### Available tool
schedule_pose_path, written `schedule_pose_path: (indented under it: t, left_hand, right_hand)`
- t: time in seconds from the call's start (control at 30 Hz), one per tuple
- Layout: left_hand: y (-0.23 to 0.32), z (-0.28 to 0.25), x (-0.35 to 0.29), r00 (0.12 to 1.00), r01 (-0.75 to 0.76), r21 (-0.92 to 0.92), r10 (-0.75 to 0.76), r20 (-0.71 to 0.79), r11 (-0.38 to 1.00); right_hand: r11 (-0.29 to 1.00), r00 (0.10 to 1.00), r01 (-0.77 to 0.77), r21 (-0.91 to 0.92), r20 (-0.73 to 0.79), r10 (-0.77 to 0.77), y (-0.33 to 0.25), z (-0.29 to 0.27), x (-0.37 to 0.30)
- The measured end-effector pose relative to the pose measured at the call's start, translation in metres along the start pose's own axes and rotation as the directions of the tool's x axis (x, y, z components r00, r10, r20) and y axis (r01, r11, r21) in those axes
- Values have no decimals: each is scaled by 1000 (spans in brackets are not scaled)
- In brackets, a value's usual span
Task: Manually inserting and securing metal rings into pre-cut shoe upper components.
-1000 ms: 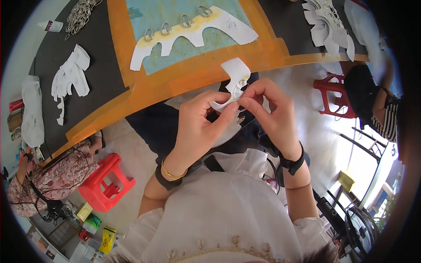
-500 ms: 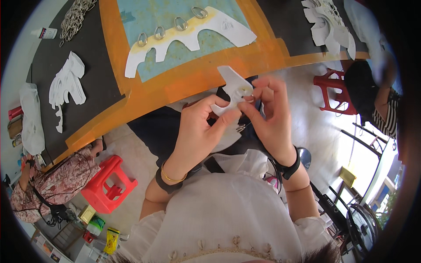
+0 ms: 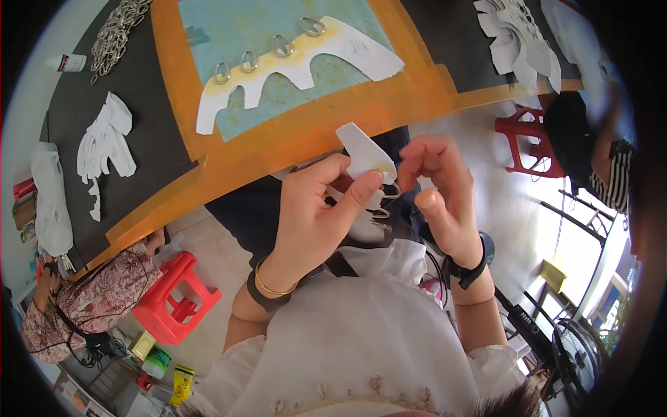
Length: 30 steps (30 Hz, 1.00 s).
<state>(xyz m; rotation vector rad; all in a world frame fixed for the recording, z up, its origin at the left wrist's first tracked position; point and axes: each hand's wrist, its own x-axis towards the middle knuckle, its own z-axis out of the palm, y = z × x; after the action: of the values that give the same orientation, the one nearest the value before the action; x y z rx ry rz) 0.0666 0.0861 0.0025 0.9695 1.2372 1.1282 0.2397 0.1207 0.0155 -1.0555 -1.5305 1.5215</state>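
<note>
My left hand (image 3: 316,205) pinches a white cut-out strap piece (image 3: 365,151) between thumb and fingers, in front of the table's edge. A metal ring (image 3: 393,190) sits at the piece's right side, by my left thumb tip. Just right of it, my right hand (image 3: 445,191) is raised with thumb and fingers apart, holding nothing. Beyond my hands, a larger white scalloped piece (image 3: 368,52) lies on the blue-green sheet (image 3: 267,128). Several metal rings (image 3: 283,46) stand along its yellow-stained edge. Part of the held piece is hidden behind my left hand.
A pile of metal rings (image 3: 119,35) and a white bottle (image 3: 71,63) lie at far left. White cut pieces (image 3: 110,135) rest on the dark table, others (image 3: 517,42) at far right. Red stools (image 3: 182,299) stand on the floor; two people sit nearby.
My right hand has let go of the white piece and moved right, its fingers spreading. The ring now shows at the piece's side, while my left hand keeps its hold.
</note>
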Motion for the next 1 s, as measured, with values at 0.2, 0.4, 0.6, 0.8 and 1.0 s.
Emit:
schedule_pose_path:
  t: [0.2, 0.4, 0.6, 0.8, 1.0]
  left_hand:
    - [3, 0, 4, 994, -73, 53, 68, 85, 996]
    - [-2, -4, -5, 995, 50, -32, -47, 88, 998]
    - [-5, 0, -1, 988, 65, -34, -60, 146, 997]
    - [2, 16, 8, 987, 157, -141, -150, 58, 977]
    - [5, 23, 10, 996, -93, 10, 93, 0, 996]
  right_hand:
    - [958, 996, -56, -283, 49, 73, -18, 8, 11]
    - [863, 968, 213, -458, 218, -123, -10, 0, 16]
    - [959, 989, -64, -276, 114, 99, -11, -2, 7]
    - [998, 997, -53, 36, 60, 51, 8, -16, -1]
    - [999, 1000, 0, 51, 25, -1, 16, -7, -16]
